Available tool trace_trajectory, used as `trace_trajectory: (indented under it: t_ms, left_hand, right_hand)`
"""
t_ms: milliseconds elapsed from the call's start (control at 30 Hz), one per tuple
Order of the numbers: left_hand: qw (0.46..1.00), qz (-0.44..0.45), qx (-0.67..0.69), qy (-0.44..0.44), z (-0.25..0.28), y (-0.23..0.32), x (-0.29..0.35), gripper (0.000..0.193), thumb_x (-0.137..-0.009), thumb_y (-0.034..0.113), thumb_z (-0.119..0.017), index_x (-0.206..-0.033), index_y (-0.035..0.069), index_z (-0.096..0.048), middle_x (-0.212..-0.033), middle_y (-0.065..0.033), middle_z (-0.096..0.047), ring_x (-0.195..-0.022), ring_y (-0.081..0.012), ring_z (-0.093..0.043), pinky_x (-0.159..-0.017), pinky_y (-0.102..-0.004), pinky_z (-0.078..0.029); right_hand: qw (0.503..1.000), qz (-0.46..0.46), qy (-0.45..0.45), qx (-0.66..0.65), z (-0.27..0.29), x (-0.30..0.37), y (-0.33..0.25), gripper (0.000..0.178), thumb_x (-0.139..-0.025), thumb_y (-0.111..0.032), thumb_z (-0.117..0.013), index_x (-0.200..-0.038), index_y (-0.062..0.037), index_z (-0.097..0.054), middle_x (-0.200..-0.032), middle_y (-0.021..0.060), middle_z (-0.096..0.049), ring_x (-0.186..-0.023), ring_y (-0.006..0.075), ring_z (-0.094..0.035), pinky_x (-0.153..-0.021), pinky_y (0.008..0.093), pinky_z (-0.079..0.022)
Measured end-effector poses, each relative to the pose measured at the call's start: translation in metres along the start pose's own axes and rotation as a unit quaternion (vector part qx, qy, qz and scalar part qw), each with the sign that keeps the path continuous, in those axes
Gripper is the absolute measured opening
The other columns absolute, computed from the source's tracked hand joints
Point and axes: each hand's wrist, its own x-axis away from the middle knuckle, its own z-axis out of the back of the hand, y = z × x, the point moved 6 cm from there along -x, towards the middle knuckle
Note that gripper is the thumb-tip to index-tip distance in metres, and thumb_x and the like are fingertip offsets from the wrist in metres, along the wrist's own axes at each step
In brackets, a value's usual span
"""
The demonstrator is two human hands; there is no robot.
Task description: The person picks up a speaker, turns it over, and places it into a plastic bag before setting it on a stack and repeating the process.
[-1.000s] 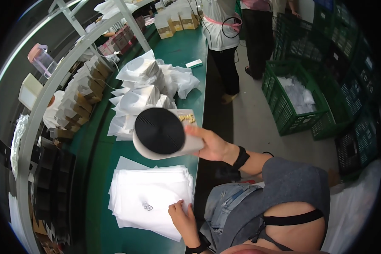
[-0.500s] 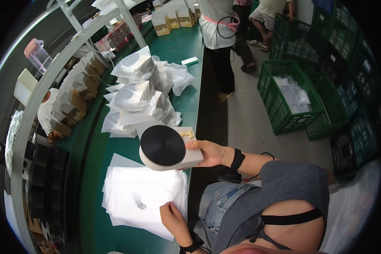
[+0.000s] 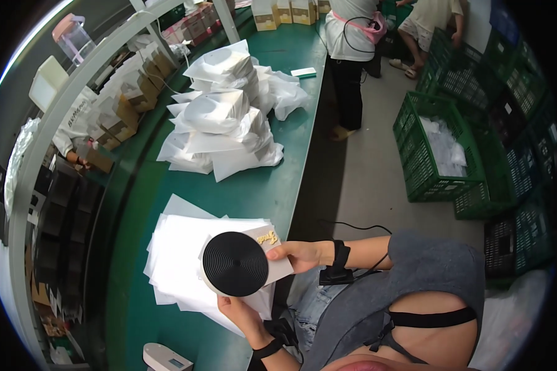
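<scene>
My right hand (image 3: 297, 255) grips a cream-white device with a black ridged round disc (image 3: 236, 264) and gold lettering at one corner. Its thumb lies on the top face, the other fingers underneath. The device is over a stack of thin white plastic bags (image 3: 173, 253) on the green table. Curled closed, my left hand (image 3: 241, 316) has its fingertips at the device's lower edge; whether they pinch a bag or the device is hidden. Farther along the table, several wrapped items in white bags (image 3: 223, 111) are piled up.
A similar cream device (image 3: 167, 357) lies at the near table edge. Beyond the pile is a small white-and-green box (image 3: 303, 73). Green crates (image 3: 436, 148) stand on the floor at right. A metal shelf frame (image 3: 56, 148) runs along the left; other people work nearby.
My right hand has brought the device down and nearer, over the bag stack. My left hand has shifted left to the device's edge. The view has shifted, bringing the second device into sight.
</scene>
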Motion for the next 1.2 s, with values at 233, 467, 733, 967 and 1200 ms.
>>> trace_trajectory:
  t_ms: [233,467,733,967,1200]
  left_hand:
    - [1.000,0.010,-0.027,-0.003,0.016,0.009,-0.012,0.017,-0.089,0.014,-0.053,-0.094,-0.001,-0.059,-0.085,-0.0007,-0.058,-0.076,-0.0070,-0.051,-0.070,-0.0194,-0.041]
    - [0.994,0.023,0.003,-0.104,-0.034,0.024,-0.003,0.015,-0.087,0.008,-0.055,-0.097,-0.003,-0.059,-0.087,-0.0008,-0.059,-0.077,-0.0046,-0.052,-0.068,-0.0169,-0.040]
    - [0.980,0.052,0.191,0.014,0.012,0.011,-0.010,0.017,-0.090,0.015,-0.052,-0.095,-0.001,-0.056,-0.077,0.0001,-0.057,-0.069,-0.0053,-0.051,-0.067,-0.0177,-0.041]
    - [0.989,-0.020,0.130,0.066,0.030,0.032,-0.009,0.020,-0.091,0.021,-0.051,-0.094,0.002,-0.055,-0.068,0.0024,-0.053,-0.061,-0.0013,-0.046,-0.055,-0.0147,-0.034]
    - [0.991,-0.085,0.012,0.101,0.037,0.065,0.004,0.014,-0.089,0.014,-0.056,-0.092,0.000,-0.056,-0.068,0.0038,-0.053,-0.059,0.0004,-0.042,-0.051,-0.0151,-0.030]
  right_hand:
    - [0.995,0.050,0.027,0.081,0.021,-0.007,-0.015,0.058,-0.078,-0.017,-0.065,-0.127,-0.0046,-0.039,-0.122,0.0096,-0.051,-0.111,0.0217,-0.051,-0.098,0.0359,-0.038]
    - [0.998,0.003,0.058,0.035,0.021,0.009,-0.013,0.063,-0.078,-0.031,-0.063,-0.130,-0.0059,-0.037,-0.128,0.0136,-0.046,-0.113,0.0282,-0.049,-0.093,0.0480,-0.042]
    - [0.992,0.035,0.123,0.012,0.023,-0.018,-0.009,0.057,-0.083,-0.039,-0.055,-0.130,-0.0112,-0.038,-0.126,0.0092,-0.048,-0.111,0.0267,-0.050,-0.091,0.0449,-0.045]
    - [0.988,0.069,0.135,0.034,0.022,-0.011,-0.026,0.053,-0.084,-0.037,-0.054,-0.129,-0.0125,-0.039,-0.125,0.0080,-0.049,-0.111,0.0264,-0.050,-0.092,0.0441,-0.044]
    - [0.910,0.217,0.209,0.286,0.036,0.003,-0.056,0.051,-0.082,-0.025,-0.061,-0.123,-0.0012,-0.043,-0.117,0.0106,-0.053,-0.104,0.0207,-0.054,-0.088,0.0340,-0.045]
